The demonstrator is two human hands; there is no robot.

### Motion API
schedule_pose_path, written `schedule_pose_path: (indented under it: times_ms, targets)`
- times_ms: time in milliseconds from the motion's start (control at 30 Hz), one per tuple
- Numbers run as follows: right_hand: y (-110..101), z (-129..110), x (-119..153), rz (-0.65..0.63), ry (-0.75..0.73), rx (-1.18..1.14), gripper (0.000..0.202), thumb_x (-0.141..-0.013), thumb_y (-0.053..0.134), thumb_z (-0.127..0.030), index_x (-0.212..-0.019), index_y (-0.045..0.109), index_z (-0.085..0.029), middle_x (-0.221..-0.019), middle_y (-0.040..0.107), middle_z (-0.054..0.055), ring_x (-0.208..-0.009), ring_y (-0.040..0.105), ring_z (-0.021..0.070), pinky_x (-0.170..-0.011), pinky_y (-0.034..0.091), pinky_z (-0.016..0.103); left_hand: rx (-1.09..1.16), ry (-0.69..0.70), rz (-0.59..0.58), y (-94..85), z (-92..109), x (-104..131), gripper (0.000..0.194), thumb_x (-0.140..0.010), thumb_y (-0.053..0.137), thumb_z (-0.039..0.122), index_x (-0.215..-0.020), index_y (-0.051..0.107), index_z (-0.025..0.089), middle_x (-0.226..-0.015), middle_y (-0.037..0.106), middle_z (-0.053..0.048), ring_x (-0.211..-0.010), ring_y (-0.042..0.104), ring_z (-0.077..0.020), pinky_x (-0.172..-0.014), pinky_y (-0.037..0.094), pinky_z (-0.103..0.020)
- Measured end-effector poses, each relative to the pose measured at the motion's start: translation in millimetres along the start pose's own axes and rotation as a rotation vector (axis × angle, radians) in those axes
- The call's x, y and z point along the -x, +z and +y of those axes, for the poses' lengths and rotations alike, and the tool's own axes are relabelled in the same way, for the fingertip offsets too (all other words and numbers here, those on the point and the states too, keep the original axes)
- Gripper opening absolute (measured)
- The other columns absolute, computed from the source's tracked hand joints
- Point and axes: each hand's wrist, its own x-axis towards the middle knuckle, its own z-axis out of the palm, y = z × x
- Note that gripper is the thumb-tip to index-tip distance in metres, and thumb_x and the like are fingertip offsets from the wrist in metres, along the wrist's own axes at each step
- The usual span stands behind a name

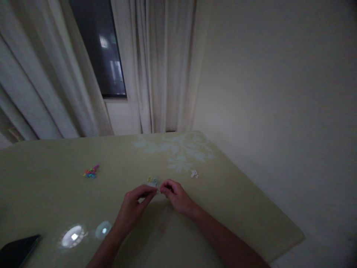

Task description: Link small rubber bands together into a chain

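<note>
My left hand (137, 204) is closed in a pinch over the middle of the table, its fingertips on something small and pale that I cannot make out. Close by on the right, my right hand (176, 195) has its thumb and forefinger pressed together; what they hold, if anything, is too small to name. Just beyond the fingertips lies a small cluster of pale yellow and bluish pieces (152, 180). Several small white pieces (194, 174) rest to the right of it. A pile of small bright multicoloured pieces (90, 172) sits farther left.
The table (223, 197) has a greenish cover with a pale leaf pattern at the back. A dark flat object (19, 251) lies at the lower left. Light reflections show near my left forearm. Curtains (167, 67) and a dark window stand behind, a wall on the right.
</note>
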Motion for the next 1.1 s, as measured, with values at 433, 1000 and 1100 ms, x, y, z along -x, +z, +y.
schedule_pose_path:
  times_ms: [433,1000,1100]
  targets:
    - [-29.8,-11.3,-0.8,-0.064,-0.046,0.308,0.008,-0.082,0.080,-0.024,-0.086,0.075,-0.019,-0.077,0.061,-0.002,-0.071,0.053,0.0139,-0.066,0.039,0.025,0.045,0.035,0.077,7.0,0.4,2.1,0.018,-0.088,0.073,0.034,-0.100,0.080,0.023,-0.092,0.081,-0.005,-0.082,0.078,-0.0210,-0.076,0.062,-0.029]
    - [-27.4,-15.5,9.4,-0.194,-0.090,0.733,0.005,-0.086,0.064,-0.016,-0.090,0.064,-0.017,-0.091,0.059,0.002,-0.081,0.054,0.0156,-0.074,0.041,0.026,-0.021,0.111,0.059,-0.9,-12.1,0.5,0.012,-0.088,0.073,0.031,-0.092,0.083,0.026,-0.089,0.082,-0.004,-0.080,0.075,-0.0193,-0.070,0.057,-0.025]
    - [-27.6,-13.2,4.9,-0.131,-0.062,0.405,0.003,-0.093,0.060,-0.020,-0.092,0.061,-0.018,-0.086,0.054,-0.001,-0.076,0.050,0.0134,-0.069,0.040,0.024,0.025,0.086,-0.007,0.8,-13.5,1.8,0.011,-0.087,0.075,0.029,-0.092,0.085,0.028,-0.090,0.083,-0.003,-0.082,0.077,-0.0201,-0.076,0.059,-0.026]
